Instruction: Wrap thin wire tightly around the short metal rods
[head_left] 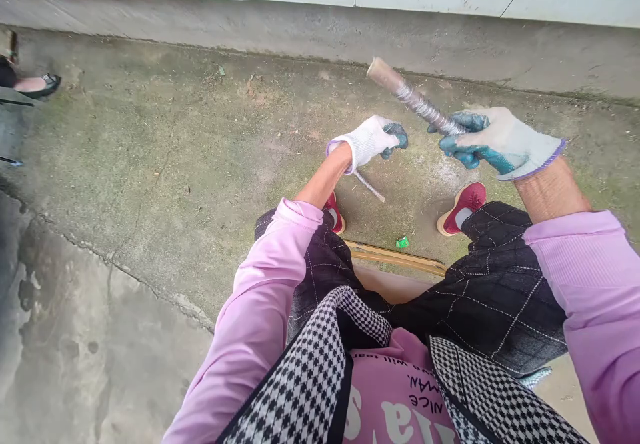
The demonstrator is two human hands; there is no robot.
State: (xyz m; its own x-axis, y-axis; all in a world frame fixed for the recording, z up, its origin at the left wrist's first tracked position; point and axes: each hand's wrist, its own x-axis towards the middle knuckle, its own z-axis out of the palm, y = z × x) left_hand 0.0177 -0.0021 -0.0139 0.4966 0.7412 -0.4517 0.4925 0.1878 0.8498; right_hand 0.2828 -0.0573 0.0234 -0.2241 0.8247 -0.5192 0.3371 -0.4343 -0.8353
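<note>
My right hand (493,139), in a white glove with blue-green coated fingers, is closed around the lower end of a brown tube (387,76). Shiny, silvery strand or film is wound round the tube's middle (425,107), and it points up and to the left. To the left of it, my left hand (383,139) wears a matching glove with its fingers curled shut; what they hold, if anything, is hidden. A thin wrapped stick (370,186) shows just below the left wrist, and I cannot tell whether it is held or lies on the ground.
Mossy concrete ground (200,151) spreads around, with a low wall (300,24) across the top. Between my red shoes (466,207) lies a small green scrap (402,242), near a wooden seat edge (395,257). Another person's black shoe (47,85) is at far left.
</note>
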